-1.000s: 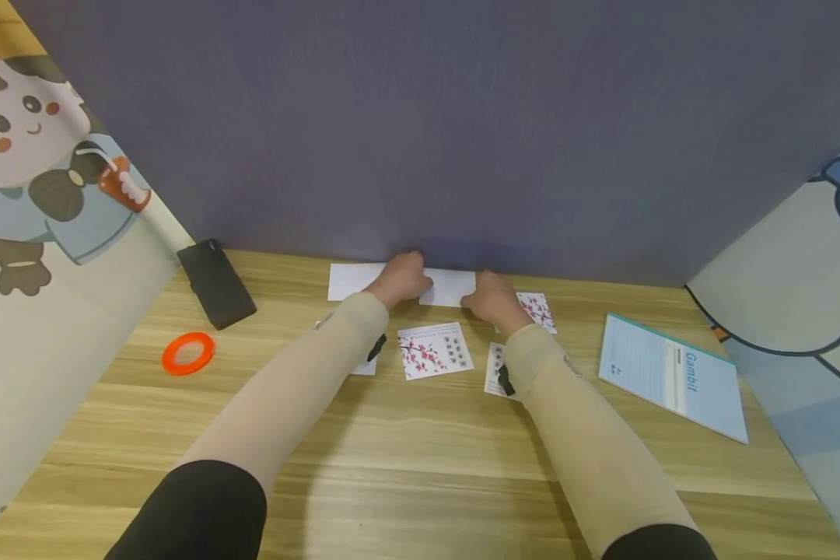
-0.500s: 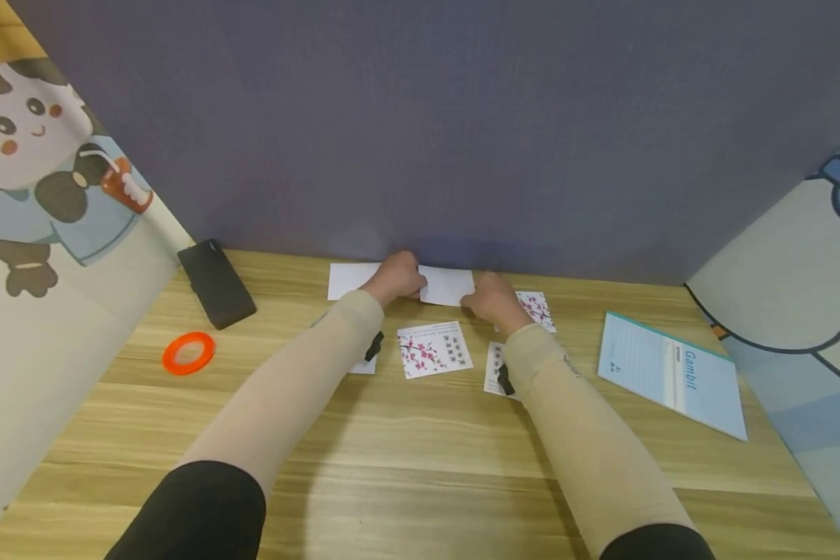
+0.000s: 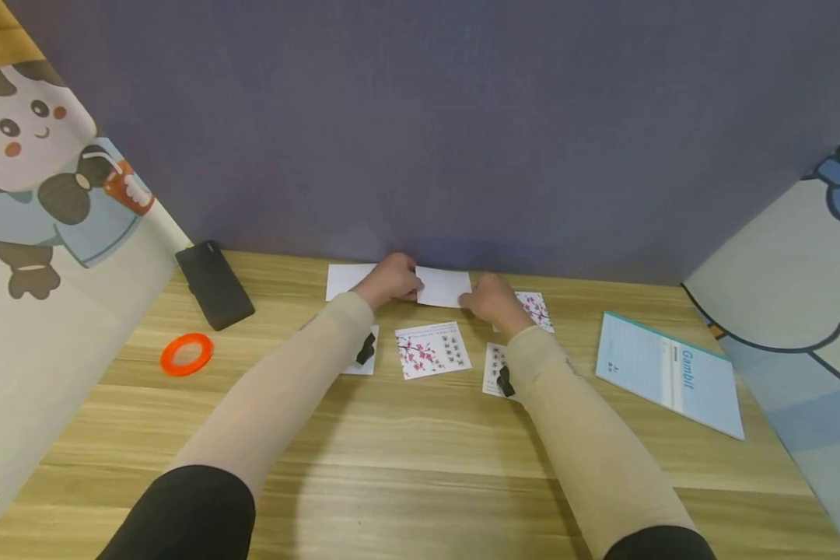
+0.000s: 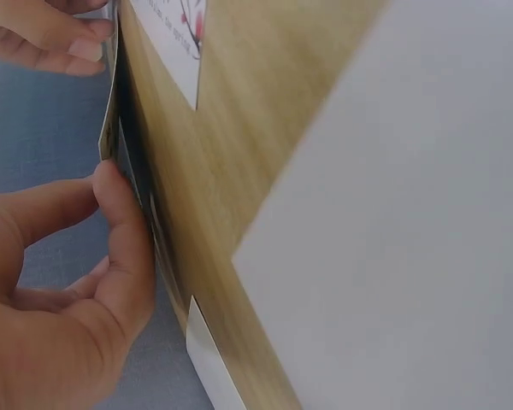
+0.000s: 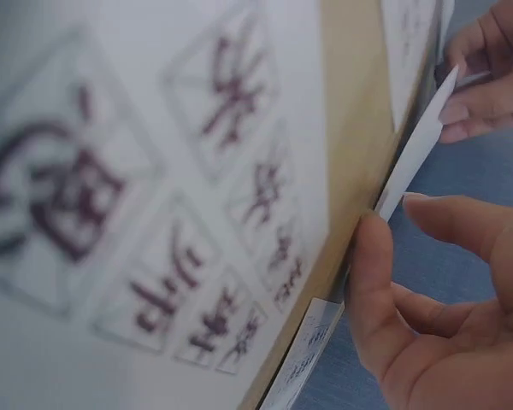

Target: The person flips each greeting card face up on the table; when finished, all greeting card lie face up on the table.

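Note:
A blank white card [image 3: 443, 288] lies at the back of the wooden desk, held between both hands. My left hand [image 3: 390, 278] pinches its left end between thumb and index finger, as the left wrist view shows. At the right end, the thumb and index finger of my right hand [image 3: 491, 299] pinch the card [image 5: 417, 152]; its other fingers curl below. Another blank card [image 3: 346, 278] lies left of my left hand, partly covered by it. Just right of my right hand is a blossom-printed card [image 3: 535, 311], partly hidden.
Nearer lie a blossom card [image 3: 432, 350] with printed characters and two cards partly under the forearms, including a right one [image 3: 492, 369]. A black phone-like case [image 3: 215, 285] and an orange ring [image 3: 186, 355] are left, a Gambit notepad [image 3: 670, 375] right. A grey partition [image 3: 434, 124] rises behind.
My left hand has slid slightly left, from over the blank card's left part to its left edge, uncovering more of it. The right hand stays nearly still.

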Available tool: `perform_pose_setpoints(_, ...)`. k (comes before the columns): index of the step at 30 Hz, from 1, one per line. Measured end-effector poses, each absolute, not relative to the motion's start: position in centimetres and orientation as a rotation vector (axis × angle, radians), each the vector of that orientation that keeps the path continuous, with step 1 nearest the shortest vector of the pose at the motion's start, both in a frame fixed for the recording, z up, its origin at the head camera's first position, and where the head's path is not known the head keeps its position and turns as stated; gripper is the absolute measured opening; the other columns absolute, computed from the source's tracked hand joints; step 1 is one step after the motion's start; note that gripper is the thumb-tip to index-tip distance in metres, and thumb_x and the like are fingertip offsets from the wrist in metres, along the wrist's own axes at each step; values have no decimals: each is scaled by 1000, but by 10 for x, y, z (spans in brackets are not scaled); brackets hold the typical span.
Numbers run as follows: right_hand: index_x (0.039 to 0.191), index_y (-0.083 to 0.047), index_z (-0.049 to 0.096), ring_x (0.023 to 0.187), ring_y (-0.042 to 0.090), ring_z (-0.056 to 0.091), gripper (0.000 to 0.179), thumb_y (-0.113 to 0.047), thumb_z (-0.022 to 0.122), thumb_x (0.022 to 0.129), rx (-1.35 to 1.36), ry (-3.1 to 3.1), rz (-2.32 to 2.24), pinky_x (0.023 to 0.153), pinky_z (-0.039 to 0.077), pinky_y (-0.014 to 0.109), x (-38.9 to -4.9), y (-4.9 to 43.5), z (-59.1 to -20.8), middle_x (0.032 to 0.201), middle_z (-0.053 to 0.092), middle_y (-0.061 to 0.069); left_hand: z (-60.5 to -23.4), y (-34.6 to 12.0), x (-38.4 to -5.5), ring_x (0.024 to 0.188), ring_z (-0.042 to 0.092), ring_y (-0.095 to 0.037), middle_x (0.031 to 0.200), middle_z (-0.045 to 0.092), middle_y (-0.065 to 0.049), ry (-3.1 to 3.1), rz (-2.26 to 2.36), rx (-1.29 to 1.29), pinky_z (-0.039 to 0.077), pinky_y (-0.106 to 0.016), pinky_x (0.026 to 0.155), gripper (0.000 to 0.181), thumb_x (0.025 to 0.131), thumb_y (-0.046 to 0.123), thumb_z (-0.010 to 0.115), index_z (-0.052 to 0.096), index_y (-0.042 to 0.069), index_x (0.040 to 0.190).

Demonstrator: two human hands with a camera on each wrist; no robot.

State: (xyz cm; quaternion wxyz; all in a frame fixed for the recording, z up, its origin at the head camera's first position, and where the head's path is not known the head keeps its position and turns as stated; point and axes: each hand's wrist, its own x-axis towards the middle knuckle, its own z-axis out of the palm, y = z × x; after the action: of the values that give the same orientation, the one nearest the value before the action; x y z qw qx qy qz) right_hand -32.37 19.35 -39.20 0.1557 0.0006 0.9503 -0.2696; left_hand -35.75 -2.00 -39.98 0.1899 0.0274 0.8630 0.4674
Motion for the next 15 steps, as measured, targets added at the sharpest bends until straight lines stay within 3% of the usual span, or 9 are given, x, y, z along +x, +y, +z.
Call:
perform_pose_setpoints(5,95,-6,66,81,21,72,18,-23,67,100,46,2647,-931,81,61,37,-319,199,-390,96,69,10,-404,-22,-360,74,64,-11,131,65,-26,2329,1460,39,65,-23,79,68,100,2,68,37,-8,160)
perform_pose_setpoints(8,113,-2,71,86,20,73,27,-27,66,103,62,2623,-978,93,63,40,-316,200,-390,111,72,14,-405,-24,-358,76,64,-13,134,63,-27,2271,1551,26,65,-23,78,68,99,1,68,36,-4,160)
perform_pose_setpoints(15,151,2,53,104,27,76,57,-38,57,110,74,2560,-1042,107,61,45,-315,204,-390,146,62,22,-401,-29,-349,82,65,-15,137,61,-23,2166,1678,26,64,-21,75,68,101,0,68,34,2,161)
